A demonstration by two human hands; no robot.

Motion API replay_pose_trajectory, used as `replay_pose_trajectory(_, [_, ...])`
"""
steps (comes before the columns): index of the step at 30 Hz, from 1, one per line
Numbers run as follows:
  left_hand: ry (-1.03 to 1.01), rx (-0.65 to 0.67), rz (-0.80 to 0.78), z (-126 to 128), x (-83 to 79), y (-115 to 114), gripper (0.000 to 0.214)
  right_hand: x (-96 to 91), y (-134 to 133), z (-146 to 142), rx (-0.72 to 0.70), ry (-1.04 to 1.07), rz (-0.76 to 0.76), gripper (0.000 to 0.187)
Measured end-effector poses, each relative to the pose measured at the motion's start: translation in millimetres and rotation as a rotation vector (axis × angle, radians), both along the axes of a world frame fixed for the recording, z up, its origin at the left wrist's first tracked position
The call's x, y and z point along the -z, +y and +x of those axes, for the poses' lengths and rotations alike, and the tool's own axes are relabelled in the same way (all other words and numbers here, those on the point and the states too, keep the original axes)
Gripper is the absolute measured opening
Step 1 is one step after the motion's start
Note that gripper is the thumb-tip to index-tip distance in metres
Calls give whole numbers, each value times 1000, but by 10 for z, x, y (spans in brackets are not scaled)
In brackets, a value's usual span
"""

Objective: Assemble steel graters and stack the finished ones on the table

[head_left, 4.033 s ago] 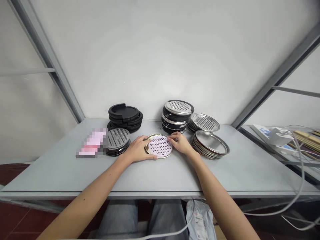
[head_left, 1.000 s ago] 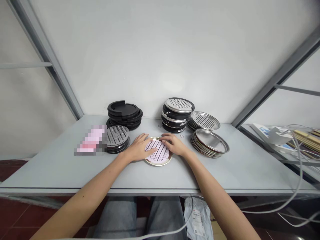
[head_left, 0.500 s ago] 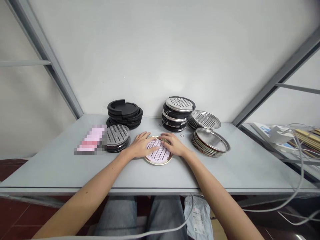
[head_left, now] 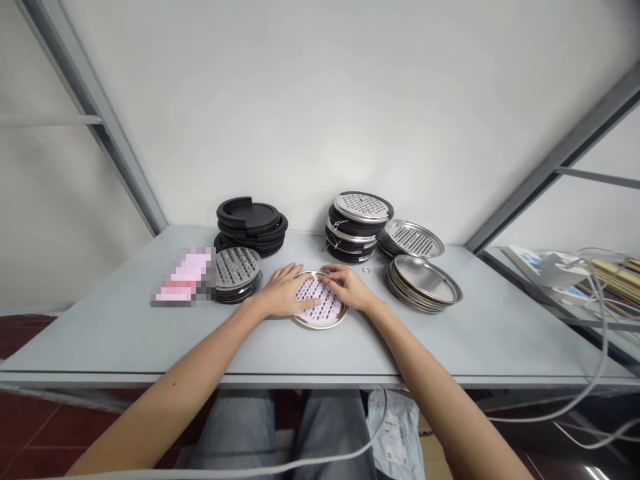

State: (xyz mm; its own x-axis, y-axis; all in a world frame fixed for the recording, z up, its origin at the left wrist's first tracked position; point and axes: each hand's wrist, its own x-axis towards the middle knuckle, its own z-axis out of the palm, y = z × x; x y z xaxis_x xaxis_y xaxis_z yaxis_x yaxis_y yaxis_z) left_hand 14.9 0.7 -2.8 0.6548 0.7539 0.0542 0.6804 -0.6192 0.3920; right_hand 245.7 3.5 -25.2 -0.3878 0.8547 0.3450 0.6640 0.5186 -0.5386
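On the table in front of me lies a round grater plate [head_left: 320, 310], with a pinkish face full of slots and a shiny gold-toned rim. My left hand [head_left: 284, 293] grips its left side, thumb laid across the slotted face and fingers along the far left rim. On the opposite side my right hand [head_left: 350, 287] holds the upper right rim with bent fingers, the thumb over the face. Left of my left hand is a stack of dark grater discs [head_left: 237, 268]. Silver round trays [head_left: 425, 279] are piled to the right of my right hand.
Black ring-shaped holders [head_left: 253, 217] are stacked at the back left. Assembled grater sets [head_left: 363, 208] stand at the back middle, beside slotted silver plates [head_left: 413, 239]. A small metal ring [head_left: 366, 271] lies nearby. At left is a blurred-out pink item [head_left: 187, 273]. A white cable [head_left: 603, 340] hangs at right.
My left thumb has slid slightly lower on the slotted face, and my right fingers are a little more bent at the rim. The plate stays between both hands.
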Motion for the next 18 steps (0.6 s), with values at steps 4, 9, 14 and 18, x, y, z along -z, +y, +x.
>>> replay_pose_trajectory(4, [-2, 31, -21, -28, -4, 13, 82, -17, 3, -9, 10, 39, -34, 28])
replay_pose_trajectory(9, [43, 47, -64, -46, -17, 26, 102, -32, -14, -14, 5, 13, 10, 27])
replay_pose_trajectory(14, [117, 92, -99, -67, -76, 40, 121, -19, -25, -19, 0, 11, 55, 28])
replay_pose_trajectory(18, [140, 111, -125, -78, -118, 50, 126, -21, -25, -21, -15, -20, 58, 27])
